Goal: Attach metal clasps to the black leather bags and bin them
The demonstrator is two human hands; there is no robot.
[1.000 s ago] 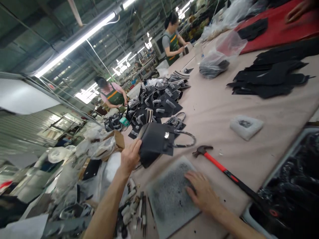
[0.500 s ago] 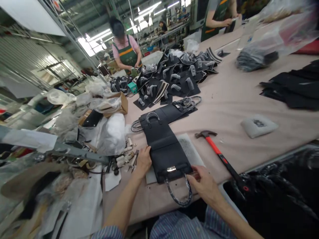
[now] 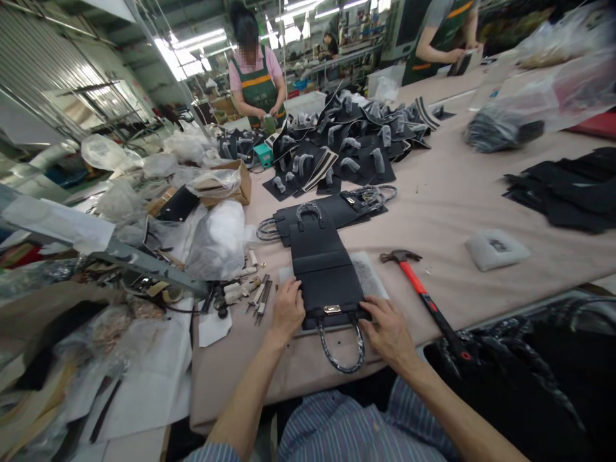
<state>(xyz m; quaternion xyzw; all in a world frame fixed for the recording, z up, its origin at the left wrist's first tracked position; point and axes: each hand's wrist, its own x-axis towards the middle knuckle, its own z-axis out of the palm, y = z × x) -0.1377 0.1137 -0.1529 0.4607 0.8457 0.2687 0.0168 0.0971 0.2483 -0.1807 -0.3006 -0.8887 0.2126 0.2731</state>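
Observation:
A flat, unassembled black handbag panel (image 3: 323, 280) lies in front of me, partly over a pale slab (image 3: 368, 273). Near its lower edge is a metal clasp (image 3: 332, 309), and a plastic-wrapped handle (image 3: 353, 362) loops toward me. Another wrapped handle (image 3: 310, 210) is at the far end. My left hand (image 3: 289, 308) grips the panel's left edge, fingertips on top. On the opposite edge, beside the clasp strap, my right hand (image 3: 389, 328) has its fingers closed on the panel. The undersides of both grips are hidden.
A red-and-black claw hammer (image 3: 423, 295) lies to the right, with a wrapped white block (image 3: 498, 249) beyond it. Small metal tools (image 3: 262, 298) lie left. More bag panels (image 3: 337, 208) and a heap of black pieces (image 3: 356, 141) are farther off. Two co-workers stand across the table.
The panel has turned straighter and sits slightly farther from me. My right hand has shifted from beside the handle base up onto the panel's edge; my left hand keeps its side.

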